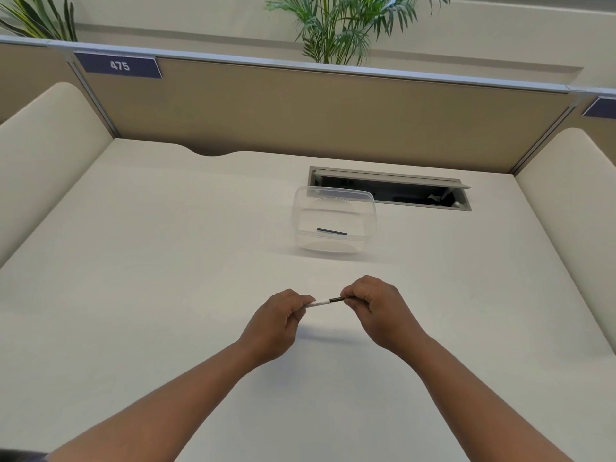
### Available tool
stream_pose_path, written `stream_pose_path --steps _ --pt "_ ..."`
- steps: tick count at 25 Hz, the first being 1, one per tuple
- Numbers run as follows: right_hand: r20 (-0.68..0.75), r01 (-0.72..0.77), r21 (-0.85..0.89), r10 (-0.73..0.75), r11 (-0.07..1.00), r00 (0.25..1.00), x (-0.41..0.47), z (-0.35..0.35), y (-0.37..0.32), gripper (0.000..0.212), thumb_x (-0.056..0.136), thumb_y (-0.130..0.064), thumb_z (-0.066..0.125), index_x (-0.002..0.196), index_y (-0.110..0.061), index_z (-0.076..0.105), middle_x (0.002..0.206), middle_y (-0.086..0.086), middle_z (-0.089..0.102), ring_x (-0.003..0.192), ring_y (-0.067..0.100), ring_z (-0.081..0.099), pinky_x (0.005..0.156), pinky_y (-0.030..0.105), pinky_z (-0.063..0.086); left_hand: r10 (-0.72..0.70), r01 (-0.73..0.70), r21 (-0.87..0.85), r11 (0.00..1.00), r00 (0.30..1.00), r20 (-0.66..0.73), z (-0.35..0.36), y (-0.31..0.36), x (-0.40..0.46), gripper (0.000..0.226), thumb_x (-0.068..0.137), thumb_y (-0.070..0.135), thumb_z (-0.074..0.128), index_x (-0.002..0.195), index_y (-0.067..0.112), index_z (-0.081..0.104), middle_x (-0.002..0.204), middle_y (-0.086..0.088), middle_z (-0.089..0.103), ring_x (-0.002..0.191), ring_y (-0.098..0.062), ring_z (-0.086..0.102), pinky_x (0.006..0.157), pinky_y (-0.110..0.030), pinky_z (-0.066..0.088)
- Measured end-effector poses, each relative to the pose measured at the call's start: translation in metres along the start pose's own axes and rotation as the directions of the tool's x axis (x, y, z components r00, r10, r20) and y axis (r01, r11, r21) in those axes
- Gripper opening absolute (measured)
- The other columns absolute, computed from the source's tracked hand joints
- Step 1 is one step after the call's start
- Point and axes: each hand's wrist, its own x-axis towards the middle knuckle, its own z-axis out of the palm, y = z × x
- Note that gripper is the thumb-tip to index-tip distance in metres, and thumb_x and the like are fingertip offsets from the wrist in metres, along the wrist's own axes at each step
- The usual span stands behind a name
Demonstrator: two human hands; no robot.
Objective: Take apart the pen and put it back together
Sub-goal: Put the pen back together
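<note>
Now pen white, black-ended; left hand, right hand pinching ends.

Light: bright, even, soft, from overhead.
Shadows: faint, diffuse on the cream matte surface, under the hands and beside the clear plastic tub.
Glare: none strong.
Focus: sharp centrally.
Edges: wide-angle bowing of the tan fabric partition.

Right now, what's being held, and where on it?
The pen, by both ends: left hand pinches the white end, right hand the dark end. Its middle shows between them, above the desk.
</note>
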Motion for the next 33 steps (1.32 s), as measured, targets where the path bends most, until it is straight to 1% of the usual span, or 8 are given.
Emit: stream_pose_path --steps 6,11,15,18,21,23,27,33 --pt "0.070 -0.032 0.054 0.028 0.998 0.997 -0.002 0.007 -0.005 0.013 0.093 -0.009 0.069 0.096 -0.017 0.078 0.083 -0.004 0.069 0.077 0.012 0.061 0.070 0.026 0.049 0.059 -0.060 0.024 0.998 0.998 0.032 -0.002 0.011 0.001 0.026 0.101 0.020 0.055 0.123 0.027 0.067 0.093 0.011 0.061 0.084 -0.009 0.053 0.072 -0.031 0.049" --pt "0.096 -0.257 0.326 0.238 0.910 0.966 -0.005 0.011 -0.004 0.016 0.088 -0.009 0.076 0.097 -0.023 0.078 0.080 -0.014 0.073 0.074 -0.001 0.067 0.069 0.011 0.048 0.034 -0.036 0.022 0.999 0.997 0.073 -0.006 0.014 0.005 0.023 0.103 0.033 0.050 0.119 0.038 0.065 0.080 0.015 0.053 0.077 -0.005 0.051 0.067 -0.026 0.045" --pt "0.086 -0.260 0.364 0.245 0.895 0.966 -0.007 0.009 -0.004 0.024 0.088 -0.003 0.075 0.097 -0.026 0.076 0.088 -0.013 0.076 0.084 -0.002 0.071 0.073 0.008 0.049 0.005 -0.005 -0.004 1.000 0.994 0.105 -0.008 0.014 0.008 0.019 0.103 0.038 0.047 0.112 0.040 0.064 0.073 0.014 0.051 0.076 -0.006 0.052 0.065 -0.026 0.042" --pt "0.020 -0.207 0.366 0.214 0.907 0.977 -0.008 0.009 -0.006 0.028 0.087 -0.003 0.075 0.094 -0.030 0.076 0.086 -0.014 0.074 0.084 0.005 0.069 0.072 0.013 0.051 -0.007 0.010 -0.022 1.000 0.991 0.131 -0.009 0.014 0.010 0.018 0.103 0.041 0.045 0.105 0.039 0.063 0.073 0.013 0.053 0.077 -0.010 0.052 0.068 -0.033 0.047" --pt "-0.028 -0.169 0.396 0.196 0.902 0.980 -0.008 0.008 -0.006 0.032 0.085 0.000 0.076 0.090 -0.032 0.074 0.091 -0.015 0.073 0.084 0.008 0.069 0.071 0.013 0.051 -0.013 0.021 -0.052 0.998 0.988 0.152 -0.011 0.016 0.013 0.026 0.102 0.044 0.042 0.094 0.029 0.061 0.072 0.008 0.052 0.073 -0.014 0.048 0.065 -0.037 0.046" --pt "-0.021 -0.177 0.447 0.208 0.877 0.978 -0.008 0.008 -0.005 0.031 0.085 0.000 0.076 0.088 -0.030 0.075 0.091 -0.012 0.076 0.084 0.007 0.072 0.073 0.014 0.052 -0.026 0.041 -0.088 0.995 0.986 0.165 -0.012 0.016 0.014 0.032 0.102 0.045 0.042 0.092 0.024 0.063 0.071 0.004 0.052 0.068 -0.015 0.046 0.062 -0.034 0.041" --pt "-0.005 -0.182 0.507 0.214 0.843 0.977 -0.010 0.006 -0.007 0.026 0.085 -0.004 0.076 0.089 -0.029 0.073 0.089 -0.006 0.077 0.088 0.013 0.074 0.076 0.020 0.056 -0.081 0.137 -0.226 0.965 0.968 0.238 -0.016 0.016 0.015 0.024 0.103 0.036 0.051 0.096 0.027 0.072 0.056 0.013 0.041 0.056 -0.008 0.034 0.054 -0.023 0.030" --pt "0.005 -0.225 0.484 0.255 0.846 0.967 -0.009 0.006 -0.011 0.037 0.084 -0.001 0.074 0.081 -0.032 0.054 0.084 -0.005 0.077 0.087 0.014 0.075 0.078 0.031 0.060 -0.119 0.200 -0.224 0.954 0.936 0.332 -0.023 0.022 0.021 0.026 0.103 0.033 0.054 0.085 0.026 0.071 0.057 0.016 0.044 0.056 -0.006 0.036 0.057 -0.024 0.033"
